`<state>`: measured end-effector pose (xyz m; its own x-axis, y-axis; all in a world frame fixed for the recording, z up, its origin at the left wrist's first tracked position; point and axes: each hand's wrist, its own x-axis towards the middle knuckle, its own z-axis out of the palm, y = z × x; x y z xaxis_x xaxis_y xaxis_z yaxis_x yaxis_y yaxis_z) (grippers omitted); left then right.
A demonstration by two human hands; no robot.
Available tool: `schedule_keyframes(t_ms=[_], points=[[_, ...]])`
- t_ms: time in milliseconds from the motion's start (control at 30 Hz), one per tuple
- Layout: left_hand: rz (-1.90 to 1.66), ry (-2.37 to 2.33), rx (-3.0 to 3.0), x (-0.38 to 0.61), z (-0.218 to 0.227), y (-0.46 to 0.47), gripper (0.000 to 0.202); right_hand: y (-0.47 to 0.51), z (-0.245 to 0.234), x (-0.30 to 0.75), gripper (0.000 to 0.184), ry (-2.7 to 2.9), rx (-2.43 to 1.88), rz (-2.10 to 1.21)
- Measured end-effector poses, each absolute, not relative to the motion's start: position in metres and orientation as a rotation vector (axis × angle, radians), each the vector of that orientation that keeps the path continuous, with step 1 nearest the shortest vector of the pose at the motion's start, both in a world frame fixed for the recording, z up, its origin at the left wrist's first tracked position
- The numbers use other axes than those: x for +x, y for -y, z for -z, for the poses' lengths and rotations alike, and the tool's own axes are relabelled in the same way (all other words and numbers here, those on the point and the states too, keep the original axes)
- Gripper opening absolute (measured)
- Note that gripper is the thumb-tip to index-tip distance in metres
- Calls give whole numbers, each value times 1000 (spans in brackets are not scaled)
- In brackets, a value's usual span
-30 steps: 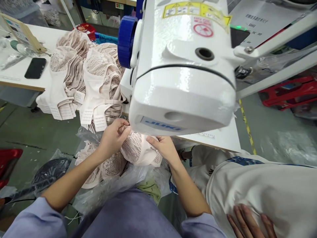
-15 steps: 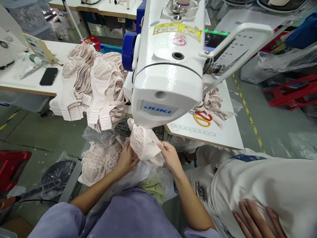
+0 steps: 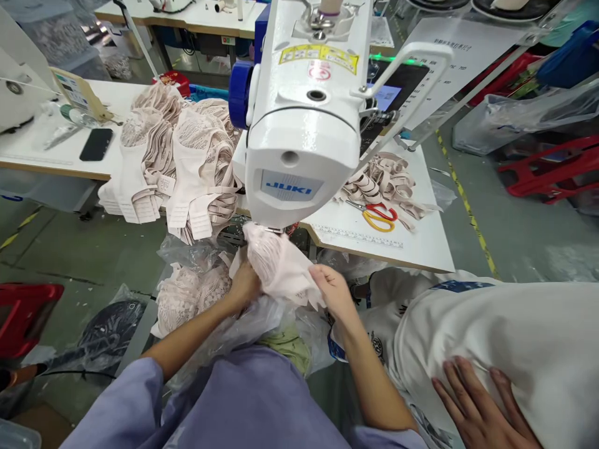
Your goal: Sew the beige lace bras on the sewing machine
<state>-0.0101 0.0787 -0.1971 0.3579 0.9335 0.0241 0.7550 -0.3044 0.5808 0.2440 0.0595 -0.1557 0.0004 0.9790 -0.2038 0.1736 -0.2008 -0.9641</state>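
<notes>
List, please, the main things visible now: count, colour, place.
Sewing machine: one, white and blue, centre
Tabletop: count unclear, white, both sides
Held bra: one, pale pink, below sewing machine
Stacked bras: many, pale pink, left tabletop
Lower lace cups: two visible, pale pink, left of held bra
Straps: many, beige, right tabletop
Scissors: one, red and yellow, beside straps
Phone: one, black, left tabletop
Cloth: one, green, bottom centre
Co-worker's hand: one, bare, lower right
Left hand: one, bare, at held bra's left
Right hand: one, bare, pinching held bra

Bra [image 3: 285,265]: below near end of sewing machine [image 3: 304,143]
Bra stacks [image 3: 159,156]: left of machine
Phone [image 3: 96,144]: farther left of machine
Scissors [image 3: 391,217], straps [image 3: 388,178]: right of machine
</notes>
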Motion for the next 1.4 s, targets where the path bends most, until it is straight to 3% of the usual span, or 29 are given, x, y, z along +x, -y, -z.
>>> schedule_keyframes(t_ms=[200, 300, 367, 533, 733, 867, 1000, 1133, 1233, 1400], points=[[-493, -1459, 2222, -44, 199, -84, 52, -39, 199, 347, 50, 1336, -2021, -930], [-279, -1179, 2256, -32, 213, -64, 61, -38, 219, 351, 49, 1401, -2145, -833], [-220, -1171, 2207, -33, 216, -52, 58, -45, 230, 327, 59, 1503, -2100, -784], [-110, -1772, 1921, -105, 194, -27, 31, -71, 255, 228, 84, 2029, -1725, -707], [255, -2330, 1546, -190, 179, 32, 41, -79, 272, 180, 70, 2228, -1667, -781], [321, -2221, 1573, -188, 176, 55, 35, -67, 245, 166, 72, 1995, -1600, -748], [179, -2031, 1727, -157, 134, 47, 37, -46, 191, 118, 77, 2204, -1153, -1027], [-256, -1656, 1801, -126, 86, 12, 43, -34, 147, 86, 41, 2558, -626, -1276], [-455, -1481, 1694, -114, 78, -23, 33, -32, 120, 102, 53, 2612, -648, -1109], [-339, -1127, 1489, -94, 99, -60, 49, -23, 77, 159, 45, 2520, -704, -791]])
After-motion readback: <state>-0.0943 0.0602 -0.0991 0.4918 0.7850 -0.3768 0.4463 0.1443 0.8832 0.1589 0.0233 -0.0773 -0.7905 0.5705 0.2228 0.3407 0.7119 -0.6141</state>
